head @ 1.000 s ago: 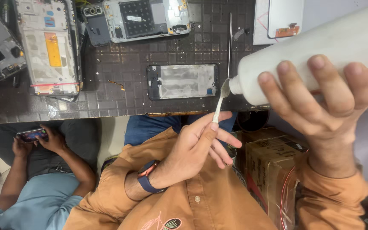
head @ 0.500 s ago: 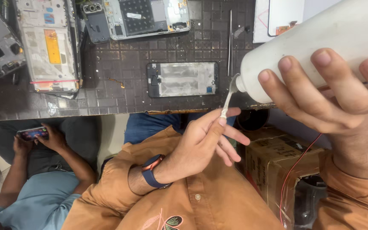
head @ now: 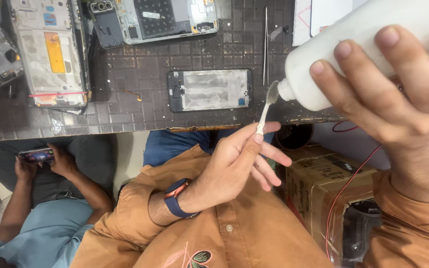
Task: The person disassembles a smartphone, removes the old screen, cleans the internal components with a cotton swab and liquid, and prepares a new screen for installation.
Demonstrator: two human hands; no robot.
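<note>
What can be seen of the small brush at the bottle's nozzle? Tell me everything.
The small brush is a slim, toothbrush-like tool with a pale, plastic-looking handle and a greyish, worn-looking bristle head. It stands nearly upright, leaning slightly right, head on top. The left hand pinches its lower handle between the fingertips. The bristle head sits right at the nozzle of the white plastic bottle, which the right hand holds tilted. Behind it lies the dark work mat.
</note>
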